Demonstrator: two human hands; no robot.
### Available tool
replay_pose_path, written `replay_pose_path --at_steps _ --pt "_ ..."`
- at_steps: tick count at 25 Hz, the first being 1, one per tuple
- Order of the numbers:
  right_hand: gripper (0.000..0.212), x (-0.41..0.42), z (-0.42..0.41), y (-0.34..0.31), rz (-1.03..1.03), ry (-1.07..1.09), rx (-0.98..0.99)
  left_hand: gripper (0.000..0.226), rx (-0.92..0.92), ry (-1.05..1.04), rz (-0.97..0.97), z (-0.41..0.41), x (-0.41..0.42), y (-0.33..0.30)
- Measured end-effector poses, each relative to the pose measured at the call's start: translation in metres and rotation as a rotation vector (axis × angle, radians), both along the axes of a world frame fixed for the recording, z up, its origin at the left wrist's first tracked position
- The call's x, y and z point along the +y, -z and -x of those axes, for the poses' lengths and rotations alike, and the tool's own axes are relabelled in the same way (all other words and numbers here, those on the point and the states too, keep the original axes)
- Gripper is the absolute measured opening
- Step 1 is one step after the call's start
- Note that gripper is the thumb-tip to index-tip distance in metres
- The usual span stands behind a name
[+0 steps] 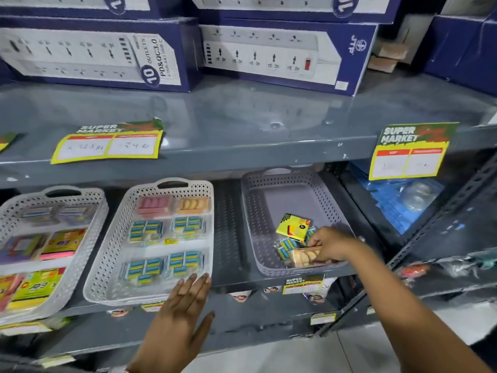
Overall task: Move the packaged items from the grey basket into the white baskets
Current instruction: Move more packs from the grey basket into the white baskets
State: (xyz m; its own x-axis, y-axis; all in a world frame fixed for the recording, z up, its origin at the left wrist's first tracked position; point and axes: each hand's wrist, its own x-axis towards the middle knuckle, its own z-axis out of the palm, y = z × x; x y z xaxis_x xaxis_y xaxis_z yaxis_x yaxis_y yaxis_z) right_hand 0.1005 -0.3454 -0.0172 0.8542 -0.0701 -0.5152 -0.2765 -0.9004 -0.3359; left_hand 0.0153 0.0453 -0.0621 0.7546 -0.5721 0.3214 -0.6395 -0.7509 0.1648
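The grey basket [271, 200] sits on the lower shelf at the right. In its near corner lie a yellow pack [294, 227], blue-and-yellow packs [286, 247] and a clear pack of orange erasers [302, 257]. My right hand [329, 244] reaches into that corner and is closed on the orange eraser pack. The middle white basket [121, 265] holds rows of blue packs, plus pink and orange eraser packs at the back. My left hand [185, 310] is flat with its fingers apart, fingertips touching this basket's near right corner. A second white basket [88, 238] stands at the left with colourful packs.
A grey shelf board [242, 146] with yellow price tags overhangs the baskets closely. Blue power-strip boxes [282, 55] are stacked on it. Blue blister packs [398, 200] lie right of the grey basket. A slanted metal shelf frame [441, 208] runs along the right.
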Motion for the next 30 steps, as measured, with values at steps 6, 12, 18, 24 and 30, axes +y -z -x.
replay_pose_path --at_steps 6,12,18,24,30 --pt "0.027 -0.013 -0.003 -0.023 -0.231 0.127 -0.020 0.059 0.044 -0.170 -0.016 0.013 0.022 -0.011" --pt "0.036 0.084 -0.051 -0.065 -0.636 0.121 -0.230 0.064 0.142 -0.339 -0.027 0.016 0.096 -0.022" --pt "0.029 0.221 -0.130 -0.058 -0.590 0.006 -0.407 0.076 0.180 -0.357 0.000 -0.001 0.156 -0.013" --pt "0.027 0.258 -0.215 -0.002 -0.203 -0.071 -0.303 0.068 0.230 -0.305 -0.009 -0.006 0.165 -0.012" --pt "0.026 0.301 -0.193 -0.020 0.062 0.040 -0.416 0.070 0.279 -0.262 -0.030 -0.007 0.164 -0.018"
